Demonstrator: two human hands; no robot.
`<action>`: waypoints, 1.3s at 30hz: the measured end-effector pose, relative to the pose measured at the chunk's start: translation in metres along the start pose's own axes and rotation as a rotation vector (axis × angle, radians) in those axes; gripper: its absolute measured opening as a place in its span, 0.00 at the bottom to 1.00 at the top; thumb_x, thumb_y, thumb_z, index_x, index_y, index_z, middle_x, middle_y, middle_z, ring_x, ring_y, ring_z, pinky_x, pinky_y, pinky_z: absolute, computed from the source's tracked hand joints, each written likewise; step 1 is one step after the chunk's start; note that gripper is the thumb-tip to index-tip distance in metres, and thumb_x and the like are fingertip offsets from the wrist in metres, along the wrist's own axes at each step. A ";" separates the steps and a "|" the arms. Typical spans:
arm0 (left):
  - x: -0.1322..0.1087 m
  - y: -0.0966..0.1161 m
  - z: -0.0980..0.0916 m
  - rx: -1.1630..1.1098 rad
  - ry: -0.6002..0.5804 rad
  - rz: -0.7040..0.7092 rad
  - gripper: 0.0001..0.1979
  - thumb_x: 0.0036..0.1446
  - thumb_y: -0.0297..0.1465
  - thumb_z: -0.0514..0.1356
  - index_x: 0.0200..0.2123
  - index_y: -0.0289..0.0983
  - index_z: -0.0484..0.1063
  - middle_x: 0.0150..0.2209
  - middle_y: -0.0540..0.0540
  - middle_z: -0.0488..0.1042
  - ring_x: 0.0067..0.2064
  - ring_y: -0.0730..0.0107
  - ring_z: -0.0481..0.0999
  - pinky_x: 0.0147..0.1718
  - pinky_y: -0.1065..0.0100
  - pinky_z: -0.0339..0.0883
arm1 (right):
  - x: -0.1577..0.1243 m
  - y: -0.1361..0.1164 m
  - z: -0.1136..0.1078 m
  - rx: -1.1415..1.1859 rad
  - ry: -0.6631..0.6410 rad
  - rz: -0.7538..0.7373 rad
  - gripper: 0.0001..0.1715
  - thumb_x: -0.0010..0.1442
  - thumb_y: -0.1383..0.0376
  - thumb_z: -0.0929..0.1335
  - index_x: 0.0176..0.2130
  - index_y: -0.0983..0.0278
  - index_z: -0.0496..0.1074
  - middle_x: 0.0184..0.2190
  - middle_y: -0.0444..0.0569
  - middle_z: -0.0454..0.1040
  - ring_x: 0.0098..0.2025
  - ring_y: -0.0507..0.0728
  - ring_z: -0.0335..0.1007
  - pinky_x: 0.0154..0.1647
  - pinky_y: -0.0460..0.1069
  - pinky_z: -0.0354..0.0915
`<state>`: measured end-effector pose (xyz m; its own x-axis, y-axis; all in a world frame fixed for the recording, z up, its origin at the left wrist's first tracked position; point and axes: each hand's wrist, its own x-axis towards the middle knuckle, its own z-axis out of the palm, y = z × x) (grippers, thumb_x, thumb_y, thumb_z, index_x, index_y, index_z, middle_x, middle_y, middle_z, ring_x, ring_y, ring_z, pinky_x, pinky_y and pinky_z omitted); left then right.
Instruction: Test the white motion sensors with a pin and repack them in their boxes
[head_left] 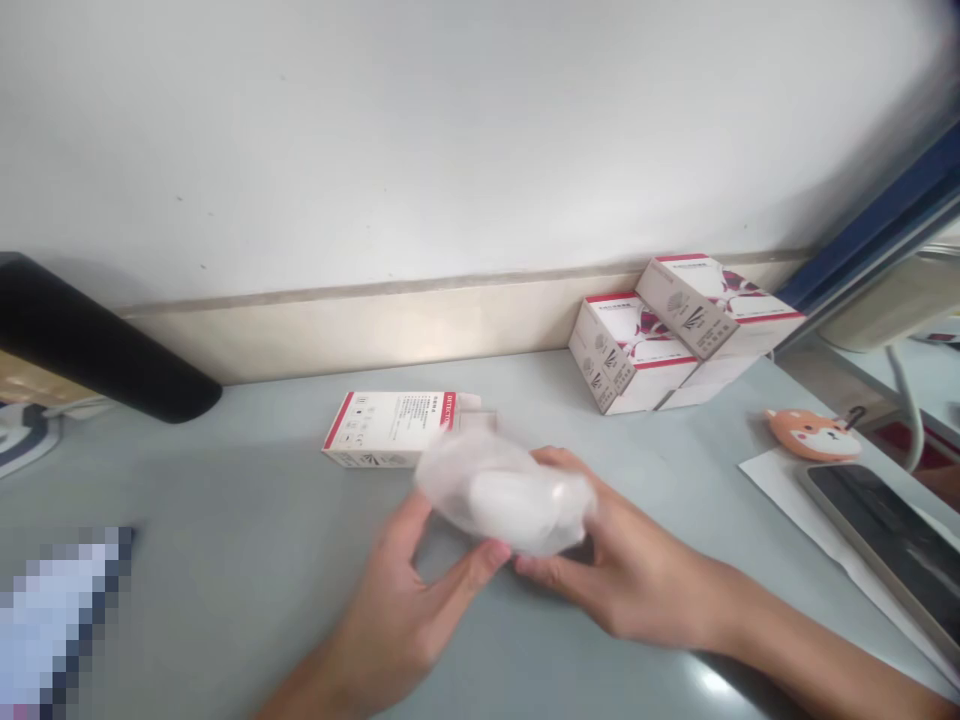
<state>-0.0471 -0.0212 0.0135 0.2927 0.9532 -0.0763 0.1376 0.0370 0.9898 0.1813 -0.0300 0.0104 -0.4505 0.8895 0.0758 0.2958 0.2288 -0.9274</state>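
Between my two hands, above the grey tabletop, is a round white object in a translucent plastic bag [510, 495], blurred by motion. My left hand [420, 590] grips its left and near side, thumb along the front edge. On the other side my right hand [607, 560] holds the right end, with the thumb below and fingers behind. Just behind the bag lies a white and red box [390, 425] with printed text; its right end flap stands open. The bag hides part of that box.
Several white and red boxes [637, 350] are stacked at the back right by the wall. An orange animal-face item [814, 435], white paper [780, 500] and a dark phone-like device [892, 550] lie at the right. A black cylinder-like object [97, 340] leans in at the left.
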 end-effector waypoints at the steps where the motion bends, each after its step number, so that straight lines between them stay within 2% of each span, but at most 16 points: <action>1: 0.001 -0.001 -0.001 0.015 -0.021 0.000 0.28 0.61 0.46 0.68 0.63 0.47 0.73 0.61 0.42 0.77 0.66 0.43 0.72 0.66 0.50 0.66 | 0.000 -0.001 -0.002 -0.030 -0.011 0.006 0.28 0.67 0.60 0.74 0.63 0.52 0.70 0.62 0.51 0.69 0.62 0.62 0.68 0.67 0.58 0.66; 3: 0.005 -0.004 -0.003 0.042 -0.049 -0.010 0.27 0.62 0.44 0.68 0.62 0.46 0.73 0.62 0.42 0.77 0.66 0.45 0.72 0.65 0.51 0.66 | 0.001 -0.001 -0.006 -0.062 -0.027 0.006 0.30 0.65 0.57 0.75 0.64 0.53 0.69 0.65 0.52 0.66 0.66 0.64 0.65 0.70 0.59 0.63; 7: 0.009 -0.013 -0.006 0.086 -0.024 -0.059 0.27 0.62 0.44 0.69 0.62 0.49 0.73 0.62 0.45 0.77 0.66 0.46 0.72 0.64 0.52 0.66 | 0.002 0.002 -0.010 -0.014 0.035 -0.033 0.45 0.61 0.57 0.78 0.70 0.53 0.60 0.68 0.54 0.65 0.68 0.65 0.63 0.71 0.61 0.62; 10: 0.009 -0.015 -0.003 0.108 -0.006 -0.095 0.26 0.60 0.43 0.71 0.60 0.50 0.75 0.60 0.46 0.78 0.64 0.46 0.74 0.63 0.51 0.67 | 0.002 0.004 -0.010 -0.015 0.077 -0.047 0.37 0.64 0.58 0.77 0.67 0.52 0.64 0.65 0.52 0.69 0.65 0.64 0.66 0.69 0.60 0.64; 13: 0.010 -0.014 0.000 0.082 -0.033 -0.109 0.24 0.56 0.38 0.74 0.56 0.49 0.79 0.56 0.45 0.81 0.62 0.42 0.75 0.62 0.47 0.68 | 0.003 0.007 -0.010 -0.037 0.046 -0.045 0.29 0.65 0.58 0.76 0.62 0.54 0.70 0.62 0.52 0.73 0.63 0.65 0.69 0.66 0.60 0.66; 16: 0.012 -0.015 0.001 0.038 -0.049 -0.058 0.19 0.53 0.34 0.74 0.49 0.46 0.82 0.52 0.43 0.82 0.65 0.38 0.72 0.64 0.46 0.67 | 0.005 0.008 -0.012 -0.160 -0.007 -0.056 0.23 0.65 0.56 0.75 0.58 0.56 0.74 0.58 0.53 0.75 0.59 0.65 0.71 0.60 0.59 0.70; 18: 0.013 -0.017 0.001 0.089 -0.048 -0.029 0.16 0.55 0.35 0.73 0.47 0.45 0.83 0.52 0.42 0.82 0.66 0.38 0.71 0.65 0.45 0.65 | 0.006 0.010 -0.013 -0.290 -0.024 -0.064 0.20 0.65 0.56 0.75 0.55 0.57 0.75 0.54 0.54 0.76 0.56 0.65 0.71 0.57 0.60 0.71; 20: 0.012 -0.020 0.000 0.196 -0.040 0.000 0.18 0.57 0.37 0.72 0.51 0.47 0.82 0.56 0.42 0.79 0.66 0.40 0.70 0.67 0.45 0.61 | 0.007 0.013 -0.013 -0.394 -0.026 -0.080 0.16 0.66 0.58 0.74 0.52 0.58 0.76 0.51 0.54 0.77 0.54 0.65 0.70 0.56 0.61 0.71; 23: 0.009 -0.019 0.001 0.283 -0.024 0.049 0.27 0.59 0.37 0.71 0.62 0.51 0.74 0.64 0.43 0.74 0.68 0.42 0.67 0.69 0.45 0.57 | 0.009 0.017 -0.011 -0.456 -0.029 -0.095 0.12 0.67 0.60 0.73 0.50 0.59 0.75 0.51 0.54 0.77 0.54 0.65 0.69 0.56 0.61 0.70; 25: 0.005 -0.015 0.001 0.248 -0.015 0.052 0.32 0.59 0.37 0.71 0.65 0.51 0.69 0.66 0.43 0.71 0.70 0.42 0.65 0.69 0.46 0.58 | 0.010 0.018 -0.009 -0.464 -0.022 -0.083 0.10 0.67 0.61 0.73 0.48 0.59 0.74 0.50 0.53 0.76 0.54 0.65 0.69 0.55 0.61 0.71; 28: 0.000 -0.009 0.001 0.124 0.015 -0.005 0.32 0.58 0.37 0.72 0.64 0.50 0.68 0.65 0.43 0.72 0.68 0.43 0.67 0.67 0.49 0.61 | 0.008 0.020 -0.006 -0.484 -0.011 -0.069 0.06 0.69 0.63 0.71 0.47 0.59 0.74 0.49 0.54 0.76 0.53 0.65 0.69 0.53 0.61 0.72; 32: -0.001 -0.010 0.001 0.094 -0.047 -0.032 0.28 0.58 0.37 0.73 0.60 0.50 0.72 0.62 0.46 0.76 0.65 0.48 0.72 0.65 0.53 0.65 | 0.005 0.020 -0.004 -0.471 -0.034 -0.120 0.10 0.70 0.63 0.69 0.52 0.59 0.73 0.54 0.56 0.73 0.58 0.66 0.67 0.57 0.62 0.70; 36: 0.002 -0.016 0.003 0.105 -0.096 -0.063 0.28 0.57 0.39 0.73 0.60 0.50 0.73 0.61 0.47 0.77 0.63 0.49 0.74 0.60 0.55 0.70 | 0.004 0.017 -0.007 -0.434 -0.079 -0.102 0.16 0.68 0.56 0.72 0.54 0.57 0.74 0.54 0.55 0.72 0.58 0.67 0.66 0.58 0.62 0.69; 39: 0.006 -0.014 0.003 -0.004 -0.122 -0.069 0.27 0.59 0.39 0.72 0.60 0.47 0.72 0.60 0.45 0.79 0.61 0.51 0.77 0.58 0.56 0.72 | 0.005 0.012 -0.010 -0.417 -0.105 -0.070 0.19 0.68 0.52 0.72 0.54 0.57 0.74 0.57 0.54 0.71 0.58 0.66 0.64 0.59 0.61 0.67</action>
<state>-0.0449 -0.0170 -0.0014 0.3951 0.9048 -0.1585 0.1576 0.1032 0.9821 0.1910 -0.0188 0.0036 -0.5583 0.8262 0.0754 0.5671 0.4464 -0.6922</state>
